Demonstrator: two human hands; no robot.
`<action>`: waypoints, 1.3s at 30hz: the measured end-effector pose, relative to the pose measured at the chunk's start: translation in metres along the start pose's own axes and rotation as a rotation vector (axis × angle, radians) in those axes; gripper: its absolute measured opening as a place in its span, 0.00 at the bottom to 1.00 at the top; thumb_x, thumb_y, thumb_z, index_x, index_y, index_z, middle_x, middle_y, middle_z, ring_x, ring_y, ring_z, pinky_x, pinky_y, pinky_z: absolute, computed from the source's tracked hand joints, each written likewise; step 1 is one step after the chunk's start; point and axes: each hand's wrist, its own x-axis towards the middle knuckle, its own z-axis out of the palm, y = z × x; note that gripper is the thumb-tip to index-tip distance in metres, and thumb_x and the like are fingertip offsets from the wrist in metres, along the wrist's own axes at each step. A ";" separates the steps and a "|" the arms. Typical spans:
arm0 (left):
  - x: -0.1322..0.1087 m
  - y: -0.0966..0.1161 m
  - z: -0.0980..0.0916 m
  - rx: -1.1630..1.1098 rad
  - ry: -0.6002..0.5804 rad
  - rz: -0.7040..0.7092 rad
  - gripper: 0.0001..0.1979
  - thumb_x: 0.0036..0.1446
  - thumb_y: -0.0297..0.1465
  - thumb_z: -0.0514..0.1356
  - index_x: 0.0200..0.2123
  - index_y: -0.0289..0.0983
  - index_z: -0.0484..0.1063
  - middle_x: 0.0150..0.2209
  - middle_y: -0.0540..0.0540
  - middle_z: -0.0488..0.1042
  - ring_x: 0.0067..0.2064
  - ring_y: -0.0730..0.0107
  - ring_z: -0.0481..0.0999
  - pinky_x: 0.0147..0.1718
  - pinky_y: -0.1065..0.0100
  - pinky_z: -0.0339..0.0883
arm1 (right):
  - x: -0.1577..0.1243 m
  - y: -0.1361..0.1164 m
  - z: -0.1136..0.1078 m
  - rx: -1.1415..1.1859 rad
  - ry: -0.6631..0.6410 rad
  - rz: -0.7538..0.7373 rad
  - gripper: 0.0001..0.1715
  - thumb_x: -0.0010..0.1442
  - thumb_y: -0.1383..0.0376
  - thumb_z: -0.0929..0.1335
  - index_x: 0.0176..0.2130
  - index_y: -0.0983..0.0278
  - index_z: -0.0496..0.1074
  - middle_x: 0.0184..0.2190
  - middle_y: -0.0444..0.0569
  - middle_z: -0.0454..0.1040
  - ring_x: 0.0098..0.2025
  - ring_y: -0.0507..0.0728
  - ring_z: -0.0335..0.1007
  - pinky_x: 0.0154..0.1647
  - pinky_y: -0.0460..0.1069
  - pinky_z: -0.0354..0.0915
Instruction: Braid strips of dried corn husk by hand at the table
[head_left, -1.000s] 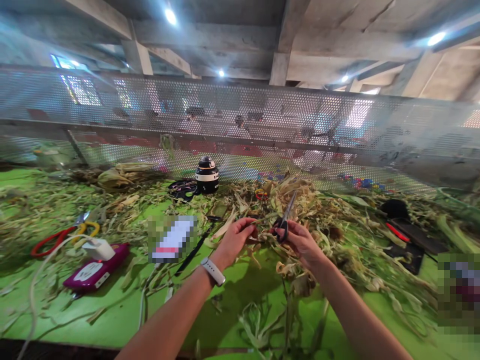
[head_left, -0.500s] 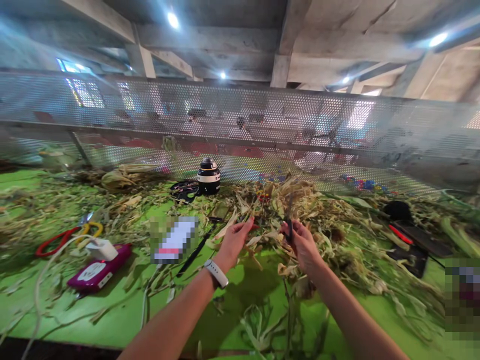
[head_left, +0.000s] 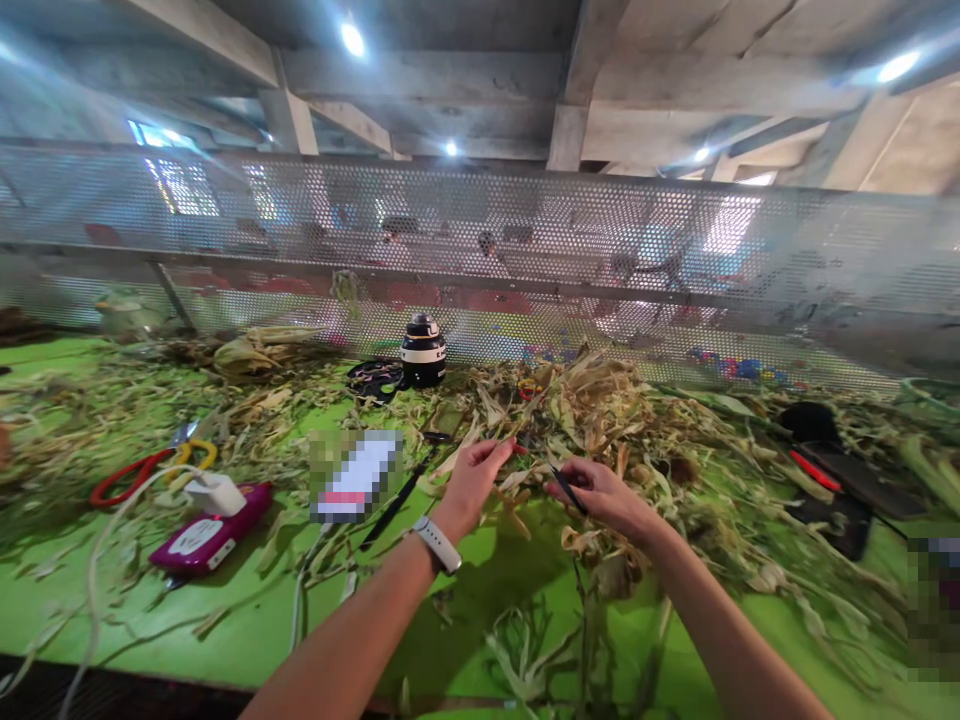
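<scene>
My left hand, with a white watch on the wrist, pinches a thin dry stalk over the green table. My right hand is closed round the black handles of a pair of scissors, whose blades point left toward the left fingertips. Both hands hover at the near edge of a heap of dry corn husks.
A magenta power bank with a white plug and cable lies at the left, beside red and yellow scissors. A black jar stands at the back by a perforated metal screen. Black pouches lie at the right.
My right hand has lowered and turned the scissors from upright to pointing left. The left hand shifted slightly forward, still pinching the stalk.
</scene>
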 end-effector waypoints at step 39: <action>0.017 -0.010 -0.019 0.186 -0.043 0.083 0.13 0.45 0.40 0.63 0.25 0.34 0.76 0.17 0.53 0.67 0.20 0.78 0.61 0.19 0.74 0.51 | 0.004 0.007 -0.030 -0.034 0.318 -0.082 0.25 0.38 0.50 0.74 0.18 0.63 0.60 0.14 0.37 0.56 0.18 0.47 0.49 0.18 0.44 0.45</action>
